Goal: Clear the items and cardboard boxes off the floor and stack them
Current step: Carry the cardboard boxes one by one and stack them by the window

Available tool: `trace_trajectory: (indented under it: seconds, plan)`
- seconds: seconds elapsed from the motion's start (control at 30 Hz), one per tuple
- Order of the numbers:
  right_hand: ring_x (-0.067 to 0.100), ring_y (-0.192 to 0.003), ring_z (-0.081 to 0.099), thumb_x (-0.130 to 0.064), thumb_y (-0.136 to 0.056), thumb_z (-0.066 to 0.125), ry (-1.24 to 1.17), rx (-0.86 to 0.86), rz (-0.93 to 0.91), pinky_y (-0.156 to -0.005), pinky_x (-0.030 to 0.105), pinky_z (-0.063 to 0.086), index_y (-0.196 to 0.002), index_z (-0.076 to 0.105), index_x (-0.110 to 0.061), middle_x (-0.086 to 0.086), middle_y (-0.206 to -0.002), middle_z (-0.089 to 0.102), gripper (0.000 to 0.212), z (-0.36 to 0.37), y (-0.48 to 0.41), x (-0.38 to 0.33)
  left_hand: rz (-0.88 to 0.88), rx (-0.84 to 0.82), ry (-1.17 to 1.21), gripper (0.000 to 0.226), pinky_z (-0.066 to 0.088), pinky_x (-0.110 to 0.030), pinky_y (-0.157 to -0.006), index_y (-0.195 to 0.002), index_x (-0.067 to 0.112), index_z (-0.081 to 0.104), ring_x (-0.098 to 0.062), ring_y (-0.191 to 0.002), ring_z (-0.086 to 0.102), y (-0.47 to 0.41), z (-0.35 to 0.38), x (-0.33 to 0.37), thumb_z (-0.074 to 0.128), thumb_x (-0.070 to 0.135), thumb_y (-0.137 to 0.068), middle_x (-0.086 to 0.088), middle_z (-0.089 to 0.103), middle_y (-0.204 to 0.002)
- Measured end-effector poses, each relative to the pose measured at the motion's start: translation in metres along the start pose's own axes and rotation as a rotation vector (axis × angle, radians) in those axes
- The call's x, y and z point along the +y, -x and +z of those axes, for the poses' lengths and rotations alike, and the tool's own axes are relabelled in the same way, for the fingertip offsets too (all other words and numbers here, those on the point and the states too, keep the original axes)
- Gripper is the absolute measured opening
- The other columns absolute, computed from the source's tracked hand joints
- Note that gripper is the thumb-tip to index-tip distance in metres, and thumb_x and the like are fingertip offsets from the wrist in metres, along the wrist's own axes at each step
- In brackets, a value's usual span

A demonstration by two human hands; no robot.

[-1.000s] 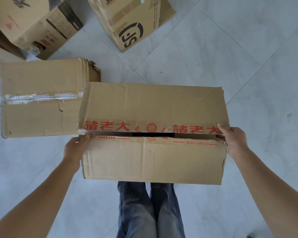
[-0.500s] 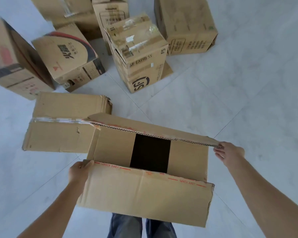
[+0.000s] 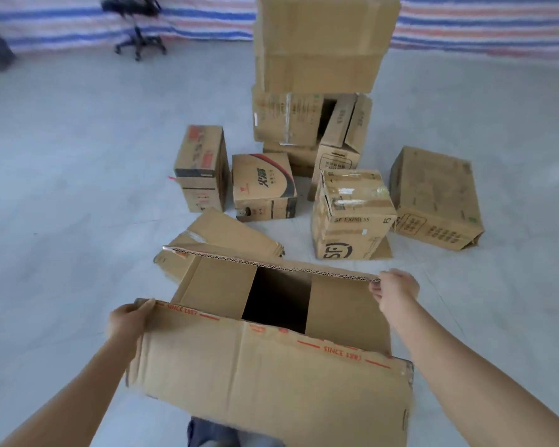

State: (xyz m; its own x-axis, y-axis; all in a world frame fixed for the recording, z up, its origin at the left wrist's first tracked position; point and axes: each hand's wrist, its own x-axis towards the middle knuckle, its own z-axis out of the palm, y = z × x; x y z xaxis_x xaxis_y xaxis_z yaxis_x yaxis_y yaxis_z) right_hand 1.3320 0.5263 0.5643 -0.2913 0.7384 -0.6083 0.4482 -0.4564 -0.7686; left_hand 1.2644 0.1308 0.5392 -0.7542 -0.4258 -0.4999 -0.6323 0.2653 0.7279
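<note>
- Fingers (image 3: pixel 144 309) of left hand (image 3: pixel 126 321): curled over near-flap corner of open box (image 3: pixel 271 375), held above floor (image 3: pixel 62 221).
- Right hand (image 3: pixel 396 290): pinching far-flap corner.
- Risk: gripped by flaps only; could bend or tear, dropping box.
- Just beyond box: flattened carton (image 3: pixel 226 235), likely trip hazard.
- Further beyond: SF Express box (image 3: pixel 352 214) and others crowding approach to stack (image 3: pixel 320 59).

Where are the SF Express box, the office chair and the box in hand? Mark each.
SF Express box (image 3: pixel 349 233), head view, front face.
office chair (image 3: pixel 138 43), head view, wheeled base.
held box (image 3: pixel 271 382), head view, near flap.
</note>
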Motion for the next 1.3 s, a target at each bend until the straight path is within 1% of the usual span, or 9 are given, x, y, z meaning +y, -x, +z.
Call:
trace_trajectory:
  seconds: [0.1, 0.23, 0.33, 0.47, 0.57, 0.7, 0.87, 1.1, 1.3]
  plan:
    - [0.017, -0.035, 0.050, 0.006, -0.085, 0.046, 0.060, -0.089, -0.104, -0.050, 0.027, 0.042, -0.105, 0.056, -0.001, 0.016, -0.086, 0.061, 0.023, 0.040, 0.020, -0.032, 0.019, 0.065, 0.138, 0.033, 0.041, -0.037, -0.087, -0.112, -0.007, 0.061, -0.027, -0.095, 0.051, 0.006, -0.048, 0.005, 0.063, 0.017, -0.088, -0.018, 0.059, -0.107]
    - [0.018, -0.046, 0.051, -0.002, -0.090, 0.043, 0.176, -0.242, -0.162, -0.057, 0.031, 0.046, -0.117, 0.055, -0.002, 0.008, -0.069, 0.055, 0.030, 0.105, 0.059, -0.065, 0.080, 0.168, 0.225, 0.026, 0.036, -0.031, -0.080, -0.108, 0.001, 0.062, -0.027, -0.095, 0.051, 0.006, -0.119, 0.019, 0.062, 0.019, -0.089, -0.013, 0.057, -0.103]
    - [0.019, -0.046, 0.053, -0.005, -0.090, 0.042, 0.215, -0.327, -0.250, -0.052, 0.024, 0.037, -0.122, 0.053, -0.007, 0.008, -0.057, 0.060, 0.034, 0.156, 0.108, -0.084, 0.138, 0.200, 0.261, 0.014, 0.037, -0.029, -0.068, -0.094, 0.002, 0.059, -0.026, -0.076, 0.049, -0.003, -0.174, 0.029, 0.061, 0.016, -0.090, -0.012, 0.056, -0.084]
    - [0.017, -0.027, 0.049, 0.003, -0.088, 0.042, 0.197, -0.419, -0.359, -0.051, 0.023, 0.036, -0.104, 0.053, -0.014, 0.015, -0.071, 0.061, 0.026, 0.210, 0.192, -0.096, 0.139, 0.286, 0.315, 0.022, 0.037, -0.030, -0.068, -0.070, 0.006, 0.055, -0.023, -0.072, 0.048, -0.022, -0.253, 0.032, 0.066, 0.016, -0.086, -0.011, 0.052, -0.074]
    - [0.020, -0.037, 0.050, 0.004, -0.090, 0.039, 0.195, -0.488, -0.395, -0.051, 0.025, 0.035, -0.089, 0.051, -0.008, 0.012, -0.057, 0.054, 0.017, 0.243, 0.249, -0.097, 0.148, 0.342, 0.334, 0.024, 0.035, -0.029, -0.058, -0.067, 0.008, 0.052, -0.022, -0.060, 0.044, -0.034, -0.302, 0.035, 0.066, 0.015, -0.086, -0.008, 0.047, -0.067]
    - [0.019, -0.043, 0.051, 0.001, -0.095, 0.035, 0.200, -0.582, -0.406, -0.051, 0.027, 0.038, -0.103, 0.048, -0.011, 0.008, -0.048, 0.055, 0.020, 0.285, 0.305, -0.090, 0.187, 0.417, 0.382, 0.014, 0.041, -0.029, -0.064, -0.087, 0.001, 0.059, -0.024, -0.068, 0.051, -0.053, -0.362, 0.044, 0.064, 0.013, -0.087, -0.011, 0.057, -0.077]
    - [0.011, -0.019, 0.045, -0.005, -0.097, 0.035, 0.245, -0.664, -0.385, -0.071, 0.037, 0.047, -0.132, 0.042, -0.006, 0.001, -0.024, 0.045, 0.035, 0.346, 0.339, -0.080, 0.193, 0.500, 0.442, 0.015, 0.046, -0.035, -0.085, -0.093, 0.003, 0.061, -0.027, -0.086, 0.056, -0.084, -0.419, 0.054, 0.066, 0.016, -0.085, -0.012, 0.060, -0.095]
    - [0.015, -0.019, 0.046, -0.005, -0.095, 0.039, 0.305, -0.692, -0.339, -0.024, 0.022, 0.039, -0.120, 0.053, -0.006, 0.005, -0.026, 0.047, 0.028, 0.463, 0.329, -0.066, 0.168, 0.576, 0.455, 0.015, 0.043, -0.031, -0.081, -0.097, 0.004, 0.059, -0.025, -0.087, 0.054, -0.149, -0.451, 0.074, 0.064, 0.015, -0.088, -0.008, 0.056, -0.097]
    - [0.025, -0.037, 0.053, -0.003, -0.095, 0.032, 0.354, -0.761, -0.316, -0.070, 0.039, 0.049, -0.121, 0.051, 0.002, 0.004, -0.024, 0.044, 0.032, 0.579, 0.344, -0.078, 0.083, 0.672, 0.490, 0.035, 0.043, -0.032, -0.082, -0.115, -0.007, 0.060, -0.027, -0.087, 0.054, -0.227, -0.464, 0.105, 0.065, 0.015, -0.087, -0.015, 0.060, -0.106]
